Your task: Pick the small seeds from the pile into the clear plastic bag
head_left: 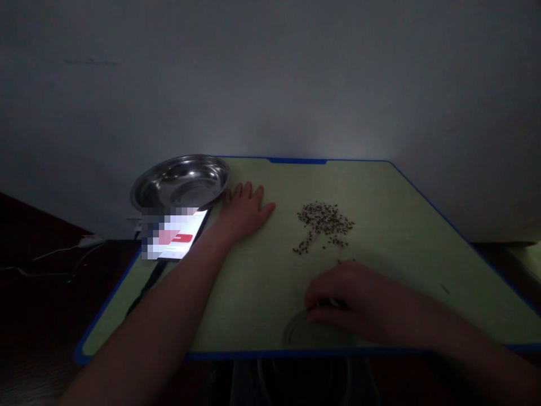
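My left hand (245,211) lies flat on the pale green tabletop (262,270), fingers spread and holding nothing. It is beside a shiny steel bowl (186,183) and a lit phone (180,237). My right hand (338,296) is curled near the front edge, thumb and fingers closed together. Something small and pale shows between them, too dark to name. Below its fingertips there is a faint round outline (296,332); I cannot tell what it is. Beyond this hand, small dark seed-like grains (323,219) lie in a loose patch.
A blue rim (439,211) edges the table. A dark strap or cable (147,285) runs from near the phone. A thin brown sliver (445,288) lies at the right. Behind stands a grey wall (270,79); white cables (88,242) are at the far left. A dim rounded container (304,380) is below the front edge.
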`<state>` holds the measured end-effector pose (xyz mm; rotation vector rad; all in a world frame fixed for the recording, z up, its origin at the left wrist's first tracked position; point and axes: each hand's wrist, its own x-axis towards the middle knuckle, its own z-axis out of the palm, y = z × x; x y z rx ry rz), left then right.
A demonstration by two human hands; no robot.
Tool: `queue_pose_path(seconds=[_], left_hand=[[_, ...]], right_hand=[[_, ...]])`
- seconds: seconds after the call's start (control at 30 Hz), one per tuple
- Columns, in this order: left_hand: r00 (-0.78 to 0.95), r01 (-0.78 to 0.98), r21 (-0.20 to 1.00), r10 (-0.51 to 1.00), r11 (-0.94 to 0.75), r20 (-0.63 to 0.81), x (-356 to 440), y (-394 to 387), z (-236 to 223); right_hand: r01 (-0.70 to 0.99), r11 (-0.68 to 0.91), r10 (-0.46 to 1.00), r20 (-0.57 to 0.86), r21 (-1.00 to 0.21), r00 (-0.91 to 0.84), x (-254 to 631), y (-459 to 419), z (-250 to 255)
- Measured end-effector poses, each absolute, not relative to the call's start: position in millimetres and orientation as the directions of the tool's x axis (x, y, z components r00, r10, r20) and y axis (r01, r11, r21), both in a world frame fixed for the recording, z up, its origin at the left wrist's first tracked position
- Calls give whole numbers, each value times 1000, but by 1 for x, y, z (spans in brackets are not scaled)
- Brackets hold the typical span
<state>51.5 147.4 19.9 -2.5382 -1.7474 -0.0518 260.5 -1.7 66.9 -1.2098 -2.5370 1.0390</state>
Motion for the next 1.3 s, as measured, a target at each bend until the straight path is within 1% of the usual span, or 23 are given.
queue_pose_path(seconds=[0.1, 0.2, 0.23, 0.3, 0.37, 0.5, 0.67, 0.83, 0.9, 1.0, 1.07, 1.17, 1.3], left_hand=[[356, 934, -33, 933, -355, 45, 51, 147, 22], [356, 934, -35, 934, -355, 37, 51, 148, 23], [354, 935, -32, 935, -353, 35, 51, 148, 22], [353, 936, -27, 935, -352, 33, 50, 149, 21], [354, 935, -33, 934, -353, 38, 49, 151, 20], [364, 931, -56, 930, -361, 47, 48, 153, 18], [354, 935, -52, 934, -351, 43, 47, 154, 18], [346, 937, -51, 938, -345, 19, 48, 152, 22], [339, 939, -58, 941, -338, 13, 49, 151, 23], [335, 940, -67, 942, -334, 9, 49, 152, 24], [342, 938, -61, 940, -341, 12, 48, 153, 22], [347, 937, -43, 938, -346, 17, 47, 154, 20], [350, 936, -42, 936, -349, 22, 46, 153, 21]], right_hand=[[689, 357, 832, -122, -630, -542, 286, 2, 75], [739, 277, 933, -11, -614, -359, 318, 5, 79], [753, 250, 951, 10, -609, -308, 326, 5, 78], [775, 198, 971, 10, -600, -241, 333, 3, 73], [791, 186, 968, -32, -583, -251, 329, 1, 66], [800, 229, 942, -81, -555, -326, 312, 2, 57], [825, 278, 945, -12, -492, -326, 318, 8, 55], [828, 317, 926, -38, -462, -376, 318, 13, 49], [856, 320, 932, -27, -406, -362, 313, 20, 49], [893, 314, 946, 29, -321, -323, 312, 37, 52], [883, 323, 945, 72, -341, -318, 320, 48, 58], [834, 316, 948, 121, -452, -294, 340, 63, 68], [812, 290, 955, 103, -507, -277, 364, 79, 75]])
